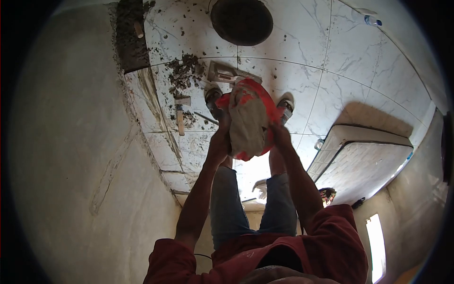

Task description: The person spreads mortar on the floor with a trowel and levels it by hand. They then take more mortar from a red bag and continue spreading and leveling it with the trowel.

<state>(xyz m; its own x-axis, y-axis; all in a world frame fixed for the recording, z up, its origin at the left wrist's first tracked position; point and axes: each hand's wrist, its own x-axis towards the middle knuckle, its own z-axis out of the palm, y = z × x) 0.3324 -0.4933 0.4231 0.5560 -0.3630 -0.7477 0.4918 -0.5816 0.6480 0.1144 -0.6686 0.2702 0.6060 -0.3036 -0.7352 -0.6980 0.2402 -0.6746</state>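
Between my two hands, in front of my legs, is a red and grey-brown bundle [249,125], crumpled and soft-looking like a dirty cloth or bag. My left hand [223,135] grips its left side, and my right hand [279,134] grips its right side; the fingers are partly hidden. Just beyond the bundle a plastering trowel [221,72] lies flat on the floor. To the left of my feet rests a hatchet-like tool with a wooden handle [180,122], beside a thin dark rod [205,117].
Dark rubble [185,73] litters the marbled tile floor [293,54]. A round dark basin [242,22] stands ahead. An untiled strip [130,40] runs along the left wall [71,142]. On the right lie a mattress [364,163] and a plastic bottle [372,21].
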